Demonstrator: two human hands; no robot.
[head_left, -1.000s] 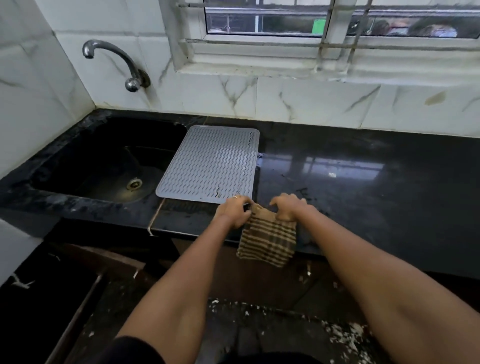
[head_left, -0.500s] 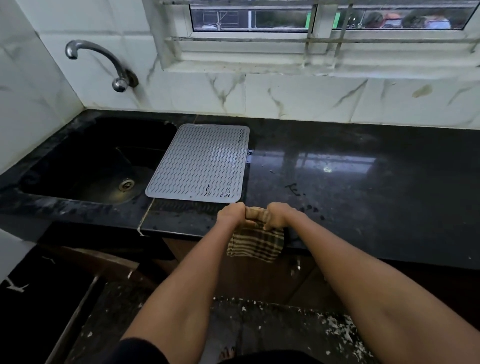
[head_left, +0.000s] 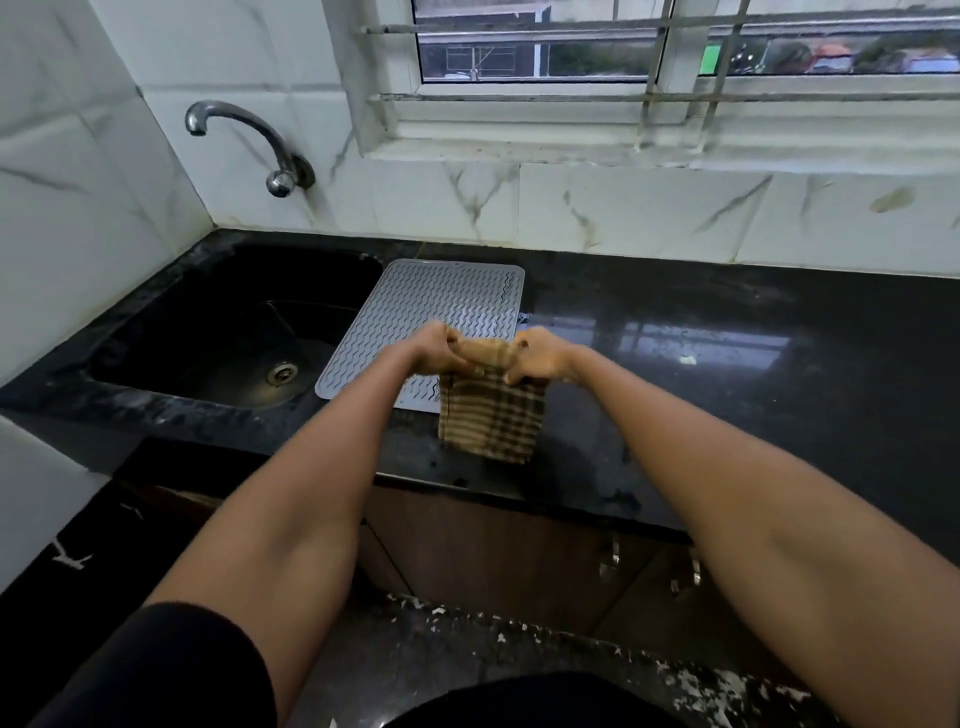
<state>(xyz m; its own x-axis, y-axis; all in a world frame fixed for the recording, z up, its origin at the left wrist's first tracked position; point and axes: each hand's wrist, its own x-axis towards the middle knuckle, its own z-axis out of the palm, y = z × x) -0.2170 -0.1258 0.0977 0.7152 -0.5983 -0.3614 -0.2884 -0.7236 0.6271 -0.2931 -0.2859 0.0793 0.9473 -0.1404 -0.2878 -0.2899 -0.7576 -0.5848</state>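
Both hands up w/ the striped cloth (head_left: 491, 421) strung btwn them. Left hand (head_left: 434, 353) has its fingers curled round the cloth's top-left corner. Right hand (head_left: 540, 358) pinches the top-right, fingers bent in. Top edge is bunched btwn the two. The rest hangs below them, prob. folded double, over the front part of the desk (head_left: 727, 389); can't tell if it touches. Grey ribbed mat (head_left: 441, 301) lies just beyond the hands, partly behind the left one. Sink (head_left: 234, 338) sits out to the left of the left hand, tap (head_left: 244, 135) above it.

Step, as I read it: cloth being folded/straightened in the air, not yet laid down. Next move needs both corner grips kept and the edge pulled taut so it hangs square, then lowering flat onto desk or mat w/o a corner slipping.
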